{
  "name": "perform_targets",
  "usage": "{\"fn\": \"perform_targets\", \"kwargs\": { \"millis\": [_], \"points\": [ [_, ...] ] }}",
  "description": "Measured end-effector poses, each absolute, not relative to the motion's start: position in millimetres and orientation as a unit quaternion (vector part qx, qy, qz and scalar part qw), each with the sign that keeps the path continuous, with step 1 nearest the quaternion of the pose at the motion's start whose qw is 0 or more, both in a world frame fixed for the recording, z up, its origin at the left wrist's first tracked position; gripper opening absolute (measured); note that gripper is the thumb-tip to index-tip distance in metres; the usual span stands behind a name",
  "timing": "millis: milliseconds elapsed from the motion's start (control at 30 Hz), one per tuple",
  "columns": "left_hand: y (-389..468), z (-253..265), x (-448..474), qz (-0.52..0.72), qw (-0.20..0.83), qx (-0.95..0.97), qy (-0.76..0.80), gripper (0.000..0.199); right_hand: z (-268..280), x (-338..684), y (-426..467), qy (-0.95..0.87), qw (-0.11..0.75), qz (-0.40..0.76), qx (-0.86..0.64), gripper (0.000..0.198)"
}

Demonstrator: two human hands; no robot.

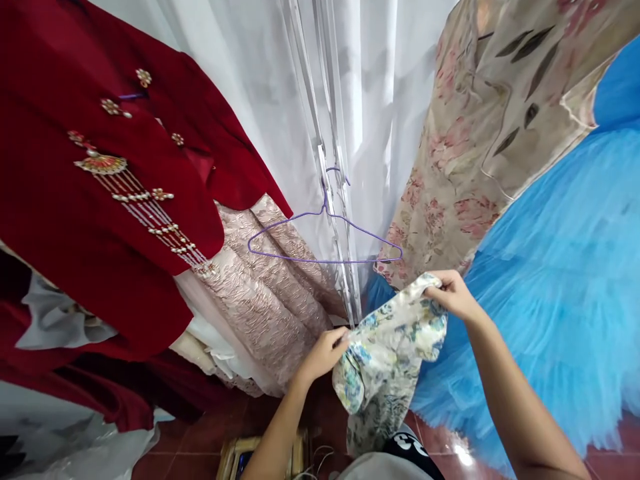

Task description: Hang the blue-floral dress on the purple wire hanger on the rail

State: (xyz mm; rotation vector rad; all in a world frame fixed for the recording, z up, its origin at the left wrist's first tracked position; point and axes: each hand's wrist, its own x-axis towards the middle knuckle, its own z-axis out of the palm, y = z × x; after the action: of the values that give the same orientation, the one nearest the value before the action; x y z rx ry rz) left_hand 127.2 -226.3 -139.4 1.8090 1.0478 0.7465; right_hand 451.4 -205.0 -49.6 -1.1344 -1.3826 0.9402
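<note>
A floral garment [390, 347], white with blue and yellow-green flowers, is stretched between my two hands along its upper edge. My left hand [327, 350] pinches the left end of that edge. At the right end, my right hand [453, 293] grips the cloth between thumb and fingers. The rest of the garment hangs down in folds toward my body. Just above it, a bare purple hanger [325, 260] hangs on a white metal rack [333, 160], apart from both hands.
On the left hang a dark red velvet jacket [150, 220] with beaded ornaments and a pink textured skirt [275, 293]. A beige floral dress [450, 160] and a blue tulle gown [540, 267] hang on the right. White curtains [240, 80] stand behind. A wooden frame [227, 460] lies on the tiled floor.
</note>
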Motion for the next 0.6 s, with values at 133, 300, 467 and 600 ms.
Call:
{"fn": "perform_targets", "kwargs": {
  "millis": [133,300,467,600],
  "points": [
    [-219,-104,110,0.37,0.344,0.727,0.465,0.022,-36,467,-155,-0.58,0.617,0.304,-0.438,0.016],
    [-218,-73,99,0.425,0.501,0.651,0.38,0.022,-8,443,-86,-0.643,0.575,0.352,-0.363,0.012],
    [-201,-51,54,0.374,0.496,0.679,0.391,0.029,10,410,-60,-0.652,0.471,0.486,-0.341,0.024],
    [-171,-39,2,0.297,0.299,0.757,0.5,0.018,14,408,-70,-0.616,0.423,0.582,-0.321,0.032]
  ]
}}
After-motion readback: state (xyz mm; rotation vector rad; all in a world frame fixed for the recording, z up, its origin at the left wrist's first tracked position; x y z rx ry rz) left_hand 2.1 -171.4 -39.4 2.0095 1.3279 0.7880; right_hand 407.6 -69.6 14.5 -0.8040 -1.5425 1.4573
